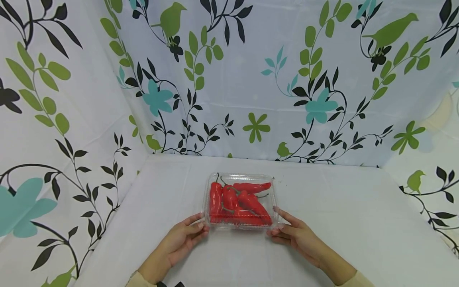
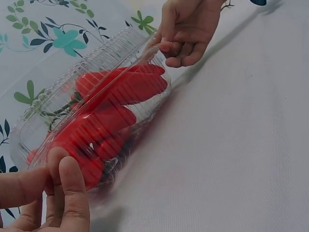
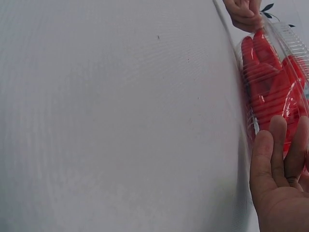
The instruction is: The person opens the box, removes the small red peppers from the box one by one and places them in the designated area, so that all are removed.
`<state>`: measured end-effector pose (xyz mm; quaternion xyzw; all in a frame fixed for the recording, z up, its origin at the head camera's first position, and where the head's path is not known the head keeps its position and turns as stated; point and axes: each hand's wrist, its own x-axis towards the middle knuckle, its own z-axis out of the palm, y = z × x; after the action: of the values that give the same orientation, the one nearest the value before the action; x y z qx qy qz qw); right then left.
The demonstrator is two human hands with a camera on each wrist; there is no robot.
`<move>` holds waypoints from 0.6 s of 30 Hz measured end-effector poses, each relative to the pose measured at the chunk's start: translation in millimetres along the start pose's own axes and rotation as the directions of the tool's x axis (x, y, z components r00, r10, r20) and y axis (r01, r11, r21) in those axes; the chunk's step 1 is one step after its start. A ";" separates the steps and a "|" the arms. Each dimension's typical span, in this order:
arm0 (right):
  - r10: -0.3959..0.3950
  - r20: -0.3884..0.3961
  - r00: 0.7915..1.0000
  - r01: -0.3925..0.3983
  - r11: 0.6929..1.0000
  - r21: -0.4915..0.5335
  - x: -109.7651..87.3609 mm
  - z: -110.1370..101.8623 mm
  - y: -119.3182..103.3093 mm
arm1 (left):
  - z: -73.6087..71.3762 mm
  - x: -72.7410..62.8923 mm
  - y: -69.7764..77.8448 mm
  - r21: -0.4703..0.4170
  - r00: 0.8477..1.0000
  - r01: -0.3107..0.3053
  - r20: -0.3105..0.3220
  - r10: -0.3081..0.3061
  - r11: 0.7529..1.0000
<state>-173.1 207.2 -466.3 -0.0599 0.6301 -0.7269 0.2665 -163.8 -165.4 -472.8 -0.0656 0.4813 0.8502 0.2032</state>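
A clear plastic clamshell box (image 1: 206,199) full of red chili peppers (image 1: 252,203) is in the middle of the head view, over the white table. Several peppers show through the clear plastic, some with dark green stems. My left hand (image 1: 183,239) pinches the box at its near left corner, thumb and fingers at the rim. At the near right corner my right hand (image 1: 295,237) grips the rim in the same way. In the left wrist view the box's ribbed side (image 2: 140,96) faces the camera, with peppers pressed close behind it.
The table (image 1: 340,203) is covered with a white cloth. Behind it hangs a curtain (image 1: 229,111) printed with leaves, birds and flowers, and similar cloth (image 1: 89,151) stands along the left side. Beige sleeves (image 1: 356,280) show at the bottom edge.
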 end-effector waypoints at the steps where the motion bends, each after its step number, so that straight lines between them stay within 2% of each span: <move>1: 0.000 0.001 1.000 0.000 1.000 0.002 -0.1 0.2 -0.1 | -0.1 -0.1 -0.3 -0.001 1.000 -0.002 0.007 0.002 1.000; 8: 0.002 0.026 1.000 -0.002 1.000 0.020 0.0 0.9 -0.5 | 0.5 -0.5 -1.0 -0.014 1.000 -0.013 -0.012 0.013 1.000; 18: 0.008 0.019 1.000 -0.008 1.000 -0.001 0.8 2.7 -0.3 | 0.9 -1.3 -2.3 0.040 0.997 -0.045 -0.063 0.048 0.998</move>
<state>-172.7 204.5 -465.7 -0.0642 0.6283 -0.7248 0.2754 -161.6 -164.0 -473.7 -0.0777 0.5051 0.8428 0.1690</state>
